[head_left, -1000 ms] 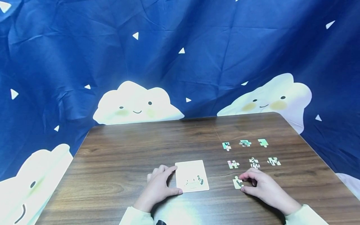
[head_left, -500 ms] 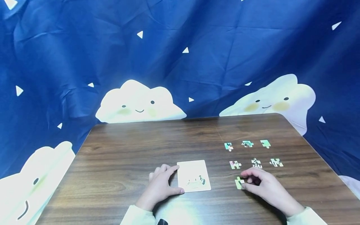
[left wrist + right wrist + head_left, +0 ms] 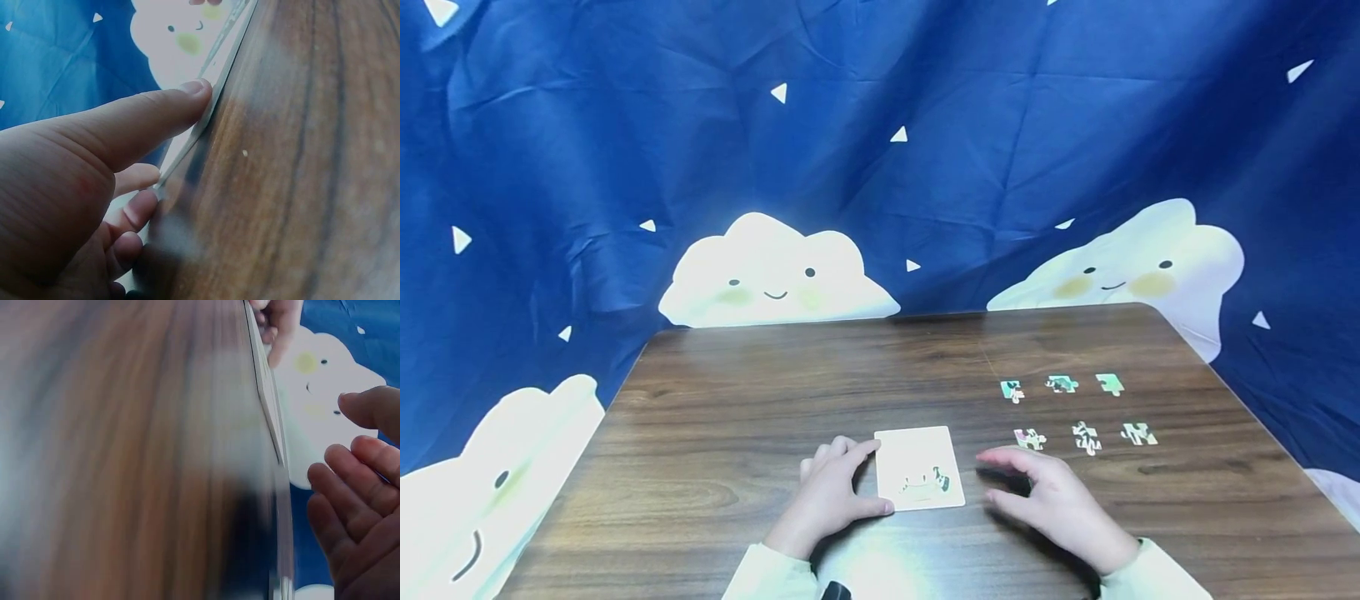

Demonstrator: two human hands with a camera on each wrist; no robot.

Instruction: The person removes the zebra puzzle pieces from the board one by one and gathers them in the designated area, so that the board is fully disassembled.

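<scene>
A pale square puzzle board [image 3: 920,468] with a faint printed picture lies on the table. My left hand [image 3: 835,497] grips its left side, index fingertip at the far corner and thumb [image 3: 199,94] at the near one. To the right of the board, apart from it, is my right hand [image 3: 1054,502]. In the right wrist view its fingers [image 3: 340,509] are spread, and nothing shows between them. The jigsaw piece it touched earlier is out of sight, perhaps behind the hand. Beyond it lie loose pieces, among them a striped jigsaw piece [image 3: 1086,438] and a pinkish-white jigsaw piece [image 3: 1029,439].
Several jigsaw pieces lie in two rows at the right, including a green jigsaw piece [image 3: 1109,383] in the far row. The wooden table [image 3: 760,392] ends at a blue cloth [image 3: 820,158] printed with white clouds.
My right hand has come away from the green-and-white jigsaw piece and moved left toward the board, its fingers opening. That piece has gone from view. My left hand stays at the board.
</scene>
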